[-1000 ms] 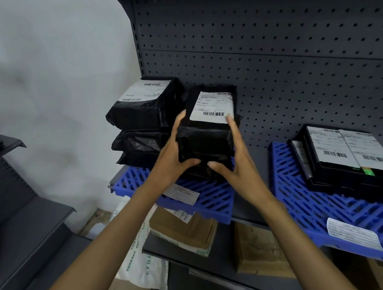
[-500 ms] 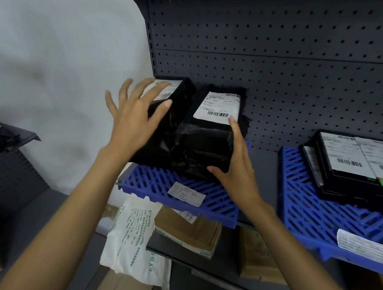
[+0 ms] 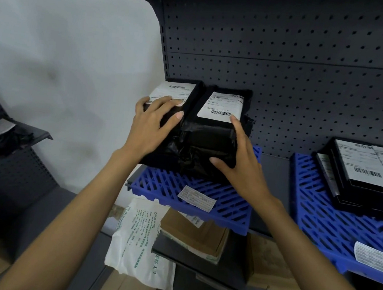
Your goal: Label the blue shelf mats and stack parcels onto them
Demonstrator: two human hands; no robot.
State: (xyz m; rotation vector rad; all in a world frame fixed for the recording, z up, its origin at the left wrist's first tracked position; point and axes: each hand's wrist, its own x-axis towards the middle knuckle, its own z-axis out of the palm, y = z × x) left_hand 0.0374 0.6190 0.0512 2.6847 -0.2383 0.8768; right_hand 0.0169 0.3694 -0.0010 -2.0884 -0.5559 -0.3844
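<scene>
The shelving unit is dark grey metal with a perforated back panel; a plain white wall stands to its left. On the upper shelf lie two blue slatted mats. The left blue mat carries a small white label near its front edge and two stacks of black parcels side by side, touching, at its rear. The left stack and the right stack each show a white shipping label on top.

The left hand lies flat on the top front of the left stack, fingers spread, pressing and not gripping. The right hand rests open against the right side and front of the right stack, thumb across the front face, fingers extended up the side.

The right blue mat bears a white label at its front edge and a pile of flat black parcels.

The lower shelf holds brown cardboard packages and a white plastic mailer hanging over its edge.
</scene>
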